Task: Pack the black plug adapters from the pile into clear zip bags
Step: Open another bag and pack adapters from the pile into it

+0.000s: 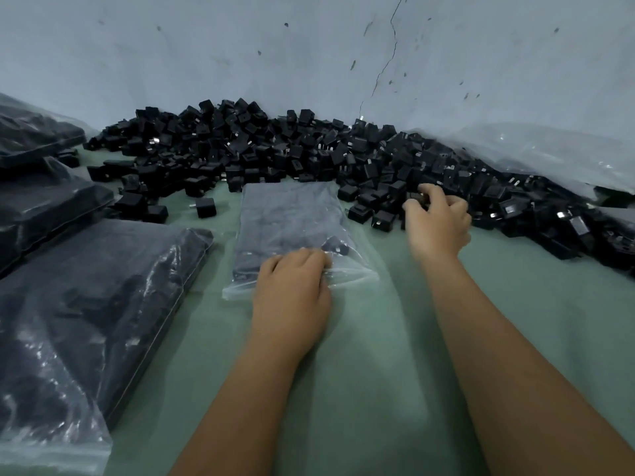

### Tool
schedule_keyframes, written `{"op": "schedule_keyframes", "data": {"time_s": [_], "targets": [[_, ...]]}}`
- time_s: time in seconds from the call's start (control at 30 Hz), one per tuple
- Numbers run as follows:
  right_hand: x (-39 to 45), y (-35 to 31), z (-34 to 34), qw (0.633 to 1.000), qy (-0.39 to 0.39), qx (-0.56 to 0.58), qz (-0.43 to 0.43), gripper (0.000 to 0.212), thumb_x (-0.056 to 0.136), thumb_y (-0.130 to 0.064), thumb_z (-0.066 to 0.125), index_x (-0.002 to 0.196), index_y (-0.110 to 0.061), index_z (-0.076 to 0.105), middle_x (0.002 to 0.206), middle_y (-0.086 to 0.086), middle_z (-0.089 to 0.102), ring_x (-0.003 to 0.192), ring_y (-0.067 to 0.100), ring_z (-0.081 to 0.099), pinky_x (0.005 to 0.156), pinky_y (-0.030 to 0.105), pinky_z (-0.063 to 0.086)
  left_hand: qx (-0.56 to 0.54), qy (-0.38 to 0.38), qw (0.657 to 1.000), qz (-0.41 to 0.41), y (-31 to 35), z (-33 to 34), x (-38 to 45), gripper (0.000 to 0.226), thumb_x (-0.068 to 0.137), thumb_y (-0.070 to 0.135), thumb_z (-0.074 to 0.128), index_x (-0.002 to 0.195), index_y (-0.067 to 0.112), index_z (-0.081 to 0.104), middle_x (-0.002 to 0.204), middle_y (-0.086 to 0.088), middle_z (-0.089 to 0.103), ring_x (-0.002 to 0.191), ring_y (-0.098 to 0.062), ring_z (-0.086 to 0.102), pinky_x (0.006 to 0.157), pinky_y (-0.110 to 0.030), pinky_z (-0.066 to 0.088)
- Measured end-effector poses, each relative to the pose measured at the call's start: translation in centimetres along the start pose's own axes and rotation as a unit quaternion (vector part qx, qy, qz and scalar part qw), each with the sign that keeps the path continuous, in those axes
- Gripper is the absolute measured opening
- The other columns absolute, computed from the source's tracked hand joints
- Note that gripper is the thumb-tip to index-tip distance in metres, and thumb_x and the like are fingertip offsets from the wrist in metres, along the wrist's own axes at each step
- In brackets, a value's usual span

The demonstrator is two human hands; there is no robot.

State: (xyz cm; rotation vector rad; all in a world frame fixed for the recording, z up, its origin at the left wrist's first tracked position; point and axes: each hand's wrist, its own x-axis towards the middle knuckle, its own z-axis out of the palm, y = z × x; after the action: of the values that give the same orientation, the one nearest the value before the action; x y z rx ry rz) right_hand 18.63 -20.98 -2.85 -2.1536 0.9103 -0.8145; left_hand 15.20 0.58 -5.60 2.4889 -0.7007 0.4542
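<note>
The left hand (292,290) lies on the near, open end of a clear zip bag (288,218) flat on the green worktop (378,372), its fingers (302,261) curled over the bag's mouth and gripping the plastic. The bag stretches away from those fingers toward the pile and already shows dark adapters through its film; one black piece sits just beyond the fingertips, inside the bag.

The right hand (438,223) reaches to the near edge of the pile of black plug adapters (275,149), which spreads along the foot of the grey wall (309,46). Its fingers (426,192) are bent and pinch one black adapter (416,197) at the edge of the heap. More loose adapters lie just left of these fingers, between them and the bag.

Well to the left of the left hand, filled bags (86,304) of adapters lie stacked. Beyond and right of the right hand, a large clear plastic sheet (549,156) lies at the pile's far end.
</note>
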Motion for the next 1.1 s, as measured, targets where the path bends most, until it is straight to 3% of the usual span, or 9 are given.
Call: {"op": "schedule_keyframes", "data": {"time_s": [0.2, 0.3, 0.37, 0.47, 0.53, 0.7, 0.83, 0.97, 1.1], "targets": [[8.2, -3.4, 3.8, 0.996, -0.038, -0.063, -0.043, 0.052, 0.087, -0.047, 0.038, 0.138, -0.047, 0.038, 0.156, 0.008, 0.017, 0.143, 0.030, 0.010, 0.112, 0.057, 0.005, -0.004, -0.002, 1.000, 0.006, -0.4, 0.4, 0.2, 0.023, 0.086, 0.013, 0.059, 0.103, 0.028, 0.059, 0.107, 0.016, 0.060, 0.105, -0.008, 0.052, 0.093, -0.024, 0.027], [10.0, -4.5, 5.9, 0.985, -0.137, -0.083, -0.069, 0.055, 0.088, -0.059, 0.035, 0.142, -0.056, 0.026, 0.161, 0.001, -0.003, 0.147, 0.032, -0.007, 0.108, 0.071, -0.003, -0.006, 0.001, 1.000, 0.007, -0.5, 0.6, 0.3, 0.027, 0.078, 0.007, 0.069, 0.098, 0.025, 0.063, 0.102, 0.013, 0.065, 0.100, -0.012, 0.059, 0.088, -0.026, 0.029], [9.5, -4.1, 7.4, 0.930, -0.233, -0.251, -0.133, 0.055, 0.089, -0.067, 0.029, 0.143, -0.055, 0.025, 0.160, -0.003, 0.007, 0.145, 0.037, 0.002, 0.106, 0.074, 0.008, -0.003, 0.005, 1.000, 0.012, -0.6, 0.7, 0.3, 0.029, 0.075, 0.006, 0.071, 0.097, 0.024, 0.064, 0.102, 0.012, 0.066, 0.100, -0.013, 0.061, 0.086, -0.027, 0.029], [7.7, -3.7, 7.8, 0.869, -0.223, -0.392, -0.203, 0.052, 0.088, -0.060, 0.029, 0.137, -0.048, 0.040, 0.142, 0.001, 0.043, 0.129, 0.033, 0.026, 0.091, 0.051, 0.034, 0.000, 0.000, 1.000, 0.007, -0.6, 0.6, 0.3, 0.027, 0.079, 0.008, 0.067, 0.099, 0.025, 0.063, 0.106, 0.013, 0.065, 0.104, -0.013, 0.059, 0.088, -0.026, 0.028], [6.7, -3.4, 6.9, 0.874, -0.218, -0.372, -0.225, 0.046, 0.086, -0.053, 0.032, 0.129, -0.049, 0.048, 0.127, -0.001, 0.053, 0.121, 0.031, 0.031, 0.080, 0.045, 0.031, 0.002, -0.003, 1.000, 0.003, -0.6, 0.5, 0.2, 0.025, 0.083, 0.010, 0.064, 0.103, 0.026, 0.062, 0.110, 0.014, 0.063, 0.109, -0.011, 0.056, 0.091, -0.025, 0.026], [3.2, -1.3, 3.5, 0.885, -0.187, -0.349, -0.244, 0.040, 0.086, -0.043, 0.032, 0.117, -0.042, 0.057, 0.107, -0.004, 0.056, 0.115, 0.027, 0.034, 0.078, 0.044, 0.027, 0.006, -0.002, 1.000, 0.006, -0.6, 0.4, 0.2, 0.021, 0.089, 0.014, 0.056, 0.106, 0.026, 0.058, 0.112, 0.014, 0.060, 0.110, -0.011, 0.052, 0.094, -0.026, 0.025], [-0.8, 1.2, 2.1, 0.923, -0.049, -0.246, -0.291, 0.036, 0.092, -0.041, 0.039, 0.122, -0.037, 0.058, 0.108, -0.009, 0.064, 0.118, 0.020, 0.037, 0.099, 0.049, 0.024, 0.000, 0.002, 1.000, 0.010, -0.6, 0.5, 0.1, 0.022, 0.090, 0.016, 0.054, 0.110, 0.025, 0.058, 0.114, 0.013, 0.059, 0.112, -0.012, 0.051, 0.096, -0.026, 0.023], [-2.7, 2.4, 0.7, 0.976, -0.029, -0.065, -0.205, 0.043, 0.086, -0.029, 0.058, 0.128, -0.035, 0.054, 0.094, -0.015, 0.060, 0.113, 0.010, 0.041, 0.114, 0.043, 0.011, -0.006, -0.002, 1.000, 0.007, -0.9, 0.5, 0.3, 0.027, 0.089, 0.014, 0.054, 0.113, 0.025, 0.059, 0.118, 0.012, 0.060, 0.113, -0.012, 0.051, 0.092, -0.025, 0.021], [-4.2, 3.1, -0.6, 0.990, 0.015, -0.023, -0.135, 0.029, 0.088, -0.027, 0.054, 0.116, -0.033, 0.063, 0.112, -0.013, 0.060, 0.122, 0.012, 0.040, 0.108, 0.038, 0.017, -0.006, 0.009, 1.000, -0.008, -0.5, 0.5, 0.5, 0.026, 0.089, 0.009, 0.050, 0.109, 0.023, 0.060, 0.114, 0.009, 0.062, 0.108, -0.016, 0.054, 0.096, -0.030, 0.026]]}}
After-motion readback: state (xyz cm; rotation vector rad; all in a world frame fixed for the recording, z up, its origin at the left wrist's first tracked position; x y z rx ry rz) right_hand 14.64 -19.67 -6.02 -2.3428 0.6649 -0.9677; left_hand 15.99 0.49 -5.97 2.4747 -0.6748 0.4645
